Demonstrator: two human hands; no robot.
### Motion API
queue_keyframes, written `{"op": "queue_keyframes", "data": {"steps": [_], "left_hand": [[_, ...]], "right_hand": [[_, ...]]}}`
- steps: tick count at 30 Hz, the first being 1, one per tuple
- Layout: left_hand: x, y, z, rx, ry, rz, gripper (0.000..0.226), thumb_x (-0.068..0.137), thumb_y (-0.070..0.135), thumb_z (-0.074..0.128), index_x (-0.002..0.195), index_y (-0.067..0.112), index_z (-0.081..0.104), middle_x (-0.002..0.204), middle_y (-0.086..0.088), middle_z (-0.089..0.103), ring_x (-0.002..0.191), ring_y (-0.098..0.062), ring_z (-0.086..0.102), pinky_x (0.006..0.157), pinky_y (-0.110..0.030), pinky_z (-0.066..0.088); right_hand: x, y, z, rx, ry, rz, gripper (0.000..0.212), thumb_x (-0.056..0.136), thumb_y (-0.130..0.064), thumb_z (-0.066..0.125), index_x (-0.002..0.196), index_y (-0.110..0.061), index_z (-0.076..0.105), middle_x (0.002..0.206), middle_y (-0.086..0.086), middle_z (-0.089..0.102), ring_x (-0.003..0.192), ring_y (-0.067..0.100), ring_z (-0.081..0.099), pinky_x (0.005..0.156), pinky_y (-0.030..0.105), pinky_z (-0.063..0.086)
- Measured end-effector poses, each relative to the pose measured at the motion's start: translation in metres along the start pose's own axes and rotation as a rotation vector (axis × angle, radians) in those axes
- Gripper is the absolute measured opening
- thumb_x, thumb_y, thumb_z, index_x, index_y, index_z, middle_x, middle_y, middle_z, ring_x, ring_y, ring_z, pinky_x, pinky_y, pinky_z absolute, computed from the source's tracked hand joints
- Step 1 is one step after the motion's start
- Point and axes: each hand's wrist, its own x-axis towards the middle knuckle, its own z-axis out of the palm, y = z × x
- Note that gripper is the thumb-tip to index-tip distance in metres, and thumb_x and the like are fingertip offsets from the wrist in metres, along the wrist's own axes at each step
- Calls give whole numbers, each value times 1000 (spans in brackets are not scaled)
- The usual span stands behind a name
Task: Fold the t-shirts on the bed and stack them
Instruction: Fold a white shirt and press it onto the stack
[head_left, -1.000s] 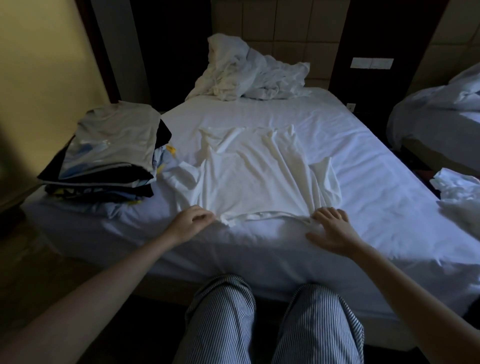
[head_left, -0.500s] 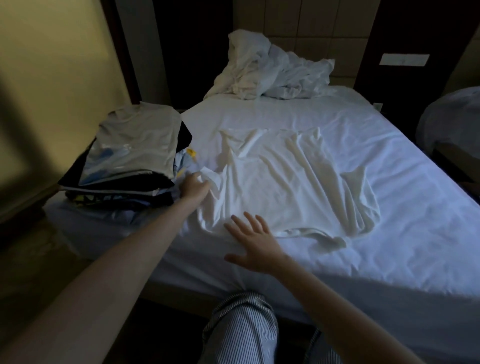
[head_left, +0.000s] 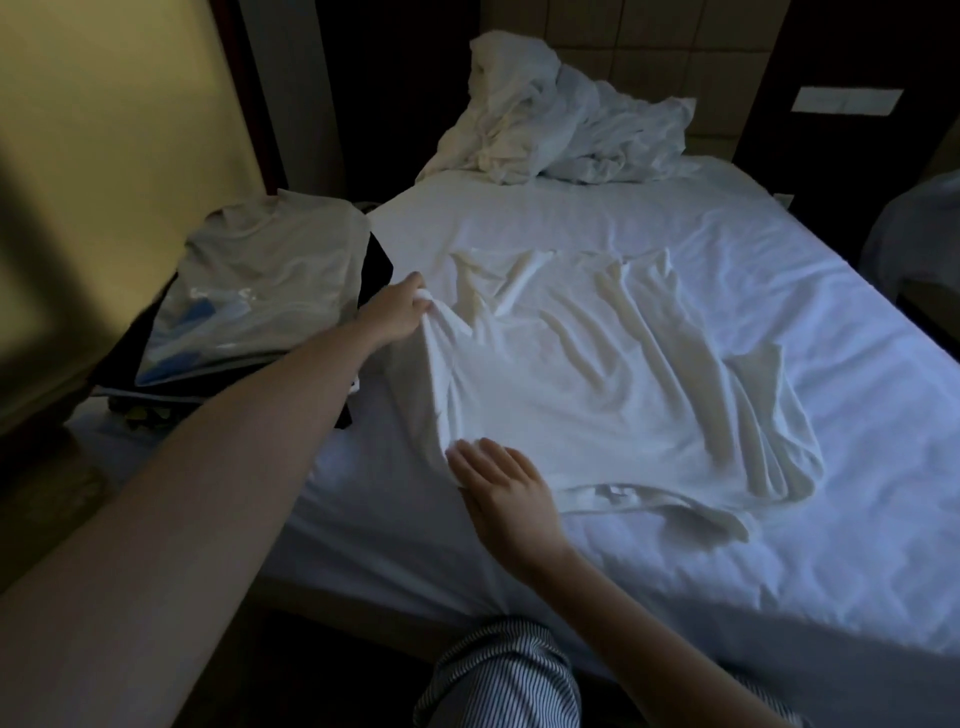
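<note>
**Q:** What is being handled on the bed (head_left: 779, 545)?

**A:** A white t-shirt (head_left: 597, 374) is being worked on. It is lying wrinkled across the middle of the sheet, collar toward the near edge. Its left edge is being pinched and held up off the sheet by the left hand (head_left: 397, 312), the fingers closed on a bunch of cloth. The near left corner is being touched by the right hand (head_left: 506, 493), its fingers straight and slightly spread, with nothing being gripped.

**Q:** How much of the job is being counted as done?

**A:** A good part, by the look of it. A stack (head_left: 270, 291) of folded shirts, grey on top and dark ones beneath, is sitting at the bed's left corner, just beside the left hand. The white shirt is being judged as barely begun. No fold is being seen in it yet, and its right sleeve is lying loose and rumpled.

**Q:** And what is being left?

**A:** The sides are likely being turned in first and the length halved after that, with the shirt being added to the stack last. Whether more shirts are being hidden in the heap (head_left: 561, 130) of pale cloth by the headboard cannot be told. In this dim light it is being read as bedding.
</note>
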Motion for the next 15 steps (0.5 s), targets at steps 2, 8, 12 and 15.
{"op": "queue_keyframes", "data": {"steps": [2,8,12,15], "left_hand": [[4,-11,-2,122,-81,-55,26,100,32,41,96,6,43,84,-11,47,80,-27,48,65,-34,32],[-3,-26,25,21,-249,-272,66,98,51,31,111,-9,55,71,-9,46,60,-20,45,59,-30,34],[-17,-20,29,-100,-231,-377,73,95,39,51,148,1,17,139,-18,41,122,-32,45,94,-33,40],[-18,-25,32,-224,-208,-430,78,90,38,60,148,5,20,150,-16,31,132,-30,38,103,-33,35]], "right_hand": [[1,-4,7,-37,-90,46,45,75,-22,43,114,-18,64,111,0,66,95,24,64,80,29,51],[4,-27,17,-218,-195,-8,62,64,-47,71,119,-24,60,124,2,61,113,26,59,95,43,46],[17,-38,31,-167,-182,154,60,58,-44,77,112,-19,66,105,-1,66,89,19,64,75,29,52],[29,-36,32,-120,-156,240,30,50,-27,85,75,-22,70,73,-6,62,60,16,58,49,22,43]]}}
